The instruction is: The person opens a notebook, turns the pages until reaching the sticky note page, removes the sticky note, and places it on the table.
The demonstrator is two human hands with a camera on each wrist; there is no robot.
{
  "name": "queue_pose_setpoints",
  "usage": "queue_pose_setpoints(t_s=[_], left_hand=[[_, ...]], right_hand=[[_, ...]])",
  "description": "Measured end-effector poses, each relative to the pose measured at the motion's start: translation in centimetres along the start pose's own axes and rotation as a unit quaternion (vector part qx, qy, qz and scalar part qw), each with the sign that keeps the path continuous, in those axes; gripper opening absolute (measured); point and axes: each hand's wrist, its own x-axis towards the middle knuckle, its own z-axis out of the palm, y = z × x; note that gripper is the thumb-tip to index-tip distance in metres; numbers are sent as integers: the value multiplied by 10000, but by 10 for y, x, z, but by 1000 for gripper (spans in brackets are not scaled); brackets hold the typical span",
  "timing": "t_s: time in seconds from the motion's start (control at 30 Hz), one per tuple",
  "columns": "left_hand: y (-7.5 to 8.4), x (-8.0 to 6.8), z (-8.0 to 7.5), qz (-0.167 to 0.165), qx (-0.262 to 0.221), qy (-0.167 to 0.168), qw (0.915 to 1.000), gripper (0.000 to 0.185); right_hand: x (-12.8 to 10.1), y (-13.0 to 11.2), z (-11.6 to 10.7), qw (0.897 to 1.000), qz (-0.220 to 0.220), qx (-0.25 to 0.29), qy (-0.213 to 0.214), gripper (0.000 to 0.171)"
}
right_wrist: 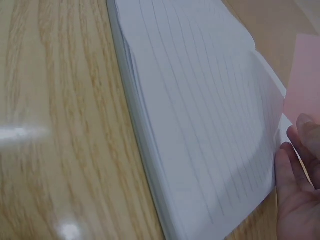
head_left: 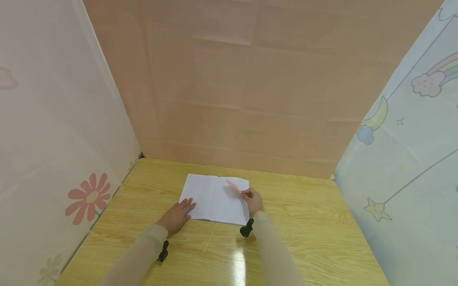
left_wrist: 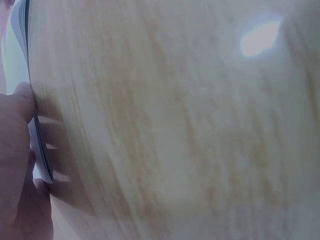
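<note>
An open notebook (head_left: 202, 198) with lined white pages lies on the wooden table. My left hand (head_left: 176, 216) rests with straight fingers on the lower left corner of its left page. In the left wrist view, the left hand (left_wrist: 17, 160) shows at the notebook's edge. My right hand (head_left: 253, 200) pinches a pink slip of paper (head_left: 232, 184) over the right page. From the right wrist view, the pink paper (right_wrist: 303, 82) stands up between thumb and fingers of the right hand (right_wrist: 302, 185), right beside the page's outer edge.
The yellowish wooden table (head_left: 307, 230) extends around the notebook. A brown paper-like backdrop (head_left: 243, 87) rises behind it. Patterned white panels stand left (head_left: 46, 131) and right (head_left: 411, 159). Both wrists carry a black strap-like device (head_left: 247, 228).
</note>
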Motion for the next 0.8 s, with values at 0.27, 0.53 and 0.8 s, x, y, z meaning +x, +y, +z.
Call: queue_pose_setpoints(t_s=[0.27,0.53,0.8], left_hand=[[-3,1,4,78,46,37,10000,49],[-7,-2,6,181,206,194,9994,50],[-4,-2,4,123,44,132,9998,49]], right_hand=[[5,7,-15,9996,124,238,-116,12],[-4,-2,-46,9977,383,498,-241,16],[-3,7,-88,9993,344,53,-137,17]])
